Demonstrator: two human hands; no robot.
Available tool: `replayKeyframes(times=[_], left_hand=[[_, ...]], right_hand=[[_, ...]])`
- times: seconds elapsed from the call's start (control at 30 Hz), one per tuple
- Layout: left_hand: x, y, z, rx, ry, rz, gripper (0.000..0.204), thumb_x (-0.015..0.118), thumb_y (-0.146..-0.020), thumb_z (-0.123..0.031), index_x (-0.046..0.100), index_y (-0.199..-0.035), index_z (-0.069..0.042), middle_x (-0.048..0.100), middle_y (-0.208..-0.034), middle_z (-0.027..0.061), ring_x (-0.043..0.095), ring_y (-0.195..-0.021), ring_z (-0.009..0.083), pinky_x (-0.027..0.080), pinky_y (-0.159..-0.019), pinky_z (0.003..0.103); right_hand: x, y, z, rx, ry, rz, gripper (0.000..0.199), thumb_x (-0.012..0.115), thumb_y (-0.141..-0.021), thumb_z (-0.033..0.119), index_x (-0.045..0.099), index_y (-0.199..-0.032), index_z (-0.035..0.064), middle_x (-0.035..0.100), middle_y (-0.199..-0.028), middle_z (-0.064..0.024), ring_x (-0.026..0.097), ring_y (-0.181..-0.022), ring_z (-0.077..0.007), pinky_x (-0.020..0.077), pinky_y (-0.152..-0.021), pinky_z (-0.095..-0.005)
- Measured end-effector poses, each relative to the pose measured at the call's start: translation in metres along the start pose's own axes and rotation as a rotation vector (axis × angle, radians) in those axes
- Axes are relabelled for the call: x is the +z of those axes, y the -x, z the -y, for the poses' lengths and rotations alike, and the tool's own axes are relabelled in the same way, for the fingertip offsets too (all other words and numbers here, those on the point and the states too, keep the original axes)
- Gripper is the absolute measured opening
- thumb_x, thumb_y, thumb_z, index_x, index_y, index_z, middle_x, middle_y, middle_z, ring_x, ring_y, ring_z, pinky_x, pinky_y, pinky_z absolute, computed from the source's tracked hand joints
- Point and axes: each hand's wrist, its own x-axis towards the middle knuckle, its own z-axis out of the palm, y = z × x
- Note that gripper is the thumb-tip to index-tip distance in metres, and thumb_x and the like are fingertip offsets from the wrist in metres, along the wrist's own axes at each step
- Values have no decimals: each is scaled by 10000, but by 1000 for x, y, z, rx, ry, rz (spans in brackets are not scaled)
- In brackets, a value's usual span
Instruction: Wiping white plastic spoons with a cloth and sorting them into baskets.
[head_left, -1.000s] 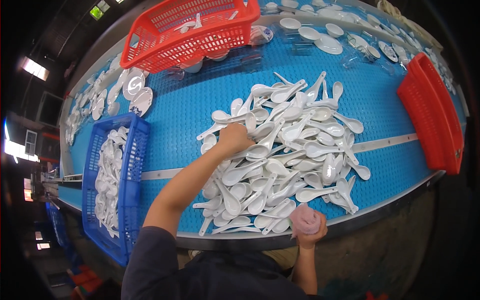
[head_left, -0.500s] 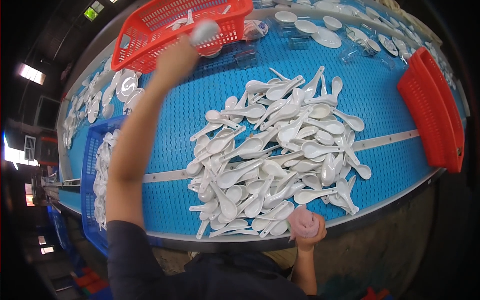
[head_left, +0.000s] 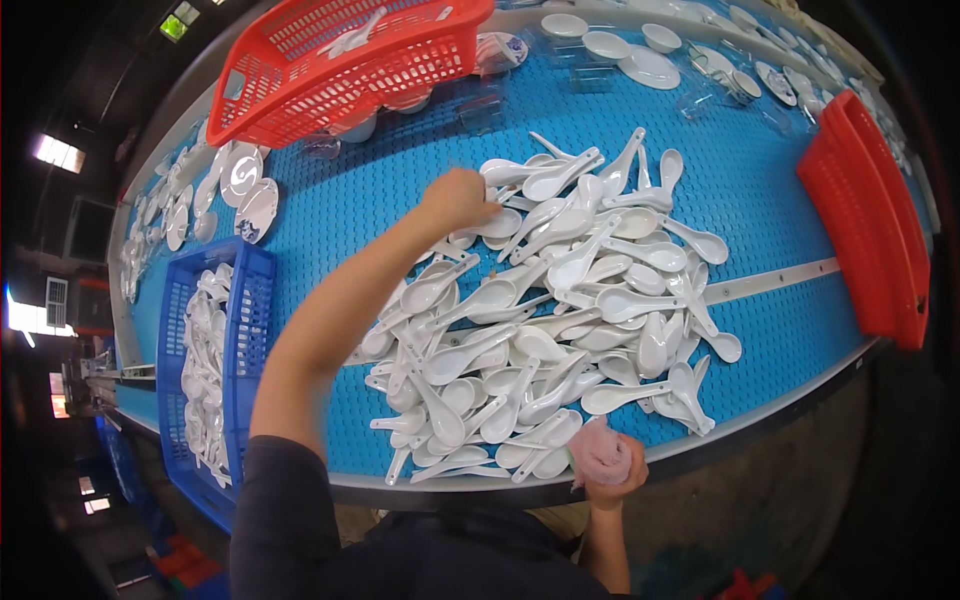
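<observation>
The left hand [head_left: 460,200] is at the far-left side of the white spoons [head_left: 537,345] on the blue belt [head_left: 765,215]; its grip cannot be determined. The right hand [head_left: 624,482], near side, clamps a pink cloth [head_left: 600,452].

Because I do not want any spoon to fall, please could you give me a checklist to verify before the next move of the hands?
1. Right hand holds the pink cloth: ok.
2. Left hand is at the pile of white soup spoons: ok, at its far left side.
3. Left hand has a spoon gripped: cannot tell, its grip is hidden.
4. Spoons lie well back from the near edge of the blue conveyor belt: not ok, several lie close to it.
5. Far red basket has room: ok, only a few spoons show inside.
</observation>
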Motion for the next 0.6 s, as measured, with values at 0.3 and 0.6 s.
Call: replayKeyframes(times=[0.3,0.6], left_hand=[[17,0,29,-169,636,-4,199,666,-730,-200,647,-784,-9,626,-721,93,567,-611,170,439,-565,278],[-15,49,81,-331,959,39,160,579,-821,-173,598,-840,-16,587,-732,57,510,-582,99,416,-535,196]], right_hand=[[0,2,-5,-51,1,-15,373,717,-625,219,551,-877,-2,583,-734,-135,595,-613,-295,482,-566,-330],[2,2,-6,-41,-2,-40,331,707,-631,204,565,-842,-7,608,-733,-130,608,-612,-287,498,-567,-315]])
